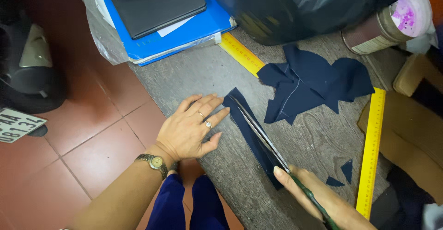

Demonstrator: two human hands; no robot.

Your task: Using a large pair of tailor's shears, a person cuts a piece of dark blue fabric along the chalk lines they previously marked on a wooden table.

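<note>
1. The left hand (189,129) is lying flat on the grey counter (203,73), its fingers (210,105) spread open and holding nothing, with the fingertips just touching the near edge of a dark blue fabric strip (251,130).
2. The right hand (318,201) is gripping a pair of scissors (265,137), its fingers closed around the green handles at the lower right.
3. The scissor blades are running along the fabric strip, pointing toward its far end; how far apart the blades stand cannot be told.
4. The strip is lying diagonally on the counter, between the two hands.
5. A larger crumpled piece of dark blue cloth (316,82) is resting just beyond the strip, and small blue scraps (344,172) are sitting near the right hand.
6. One yellow ruler (371,151) is lying to the right of the scraps, and another yellow ruler (242,54) is poking out from under a black plastic bag (300,3).
7. A blue folder (184,31) with a black notebook (157,8) on top is sitting at the far left of the counter.
8. A wristwatch (153,161) is showing on the left wrist.
</note>
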